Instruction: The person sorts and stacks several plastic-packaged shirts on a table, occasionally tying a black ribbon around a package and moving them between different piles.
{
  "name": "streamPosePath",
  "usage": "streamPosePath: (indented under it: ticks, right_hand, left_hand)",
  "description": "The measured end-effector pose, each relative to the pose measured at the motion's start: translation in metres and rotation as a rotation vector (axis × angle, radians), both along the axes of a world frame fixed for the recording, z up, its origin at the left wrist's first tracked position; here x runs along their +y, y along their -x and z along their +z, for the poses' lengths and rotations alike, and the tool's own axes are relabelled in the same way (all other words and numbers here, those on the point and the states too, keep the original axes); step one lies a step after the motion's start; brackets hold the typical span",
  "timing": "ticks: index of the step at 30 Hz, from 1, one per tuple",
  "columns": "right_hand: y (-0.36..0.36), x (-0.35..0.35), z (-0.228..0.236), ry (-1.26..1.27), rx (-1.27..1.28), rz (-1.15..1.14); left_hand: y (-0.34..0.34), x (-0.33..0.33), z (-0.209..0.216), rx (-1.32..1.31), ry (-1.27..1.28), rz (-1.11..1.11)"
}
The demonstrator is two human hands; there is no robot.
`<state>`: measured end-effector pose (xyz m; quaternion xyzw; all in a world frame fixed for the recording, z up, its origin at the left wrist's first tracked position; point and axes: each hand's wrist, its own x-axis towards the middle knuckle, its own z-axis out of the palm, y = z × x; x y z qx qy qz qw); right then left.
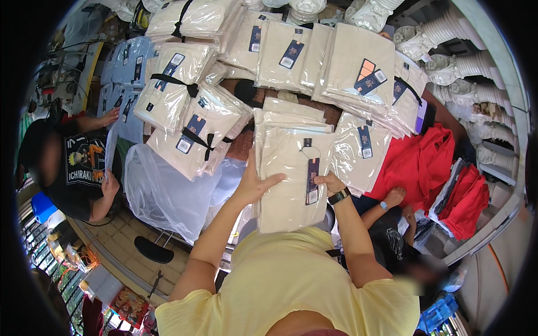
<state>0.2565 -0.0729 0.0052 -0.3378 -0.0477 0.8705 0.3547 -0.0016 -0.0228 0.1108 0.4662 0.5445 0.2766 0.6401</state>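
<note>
In front of my chest is a stack of folded cream garments in clear plastic bags [286, 210], with several bags layered together. My left hand [256, 182] grips its left side, thumb lying on the top bag and fingers hidden behind. At the right side, my right hand [332, 183] closes on the edge, its thumb by the dark hang tag [312, 176]. Just to the right lies another cream bagged garment pile [347, 162] with a dark tag. Left of the held stack sit bagged cream bundles [193, 126] tied with black bands.
More cream stacks [361, 64] fill the far side. Red fabric [417, 162] is heaped at the right, beside a person's hand [394, 196]. Another person at the left handles light blue garments [130, 115]. A clear plastic sheet [165, 185] hangs at the near left. White ornate columns [465, 67] line the right.
</note>
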Motion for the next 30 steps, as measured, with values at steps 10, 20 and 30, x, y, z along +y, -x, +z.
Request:
streamPosePath:
  ticks: [10,20,30]
  right_hand:
    - [-0.055,-0.041,-0.062,-0.053,0.078,-0.407]
    - [-0.059,-0.038,-0.052,-0.097,0.104,-0.504]
    - [-0.062,-0.035,-0.054,-0.103,0.095,-0.500]
  left_hand:
    - [0.001,0.115,-0.050,-0.150,-0.074,0.030]
    - [-0.003,0.247,-0.189,0.638,-0.137,0.247]
    - [-0.065,0.232,-0.122,0.760,-0.457,0.213]
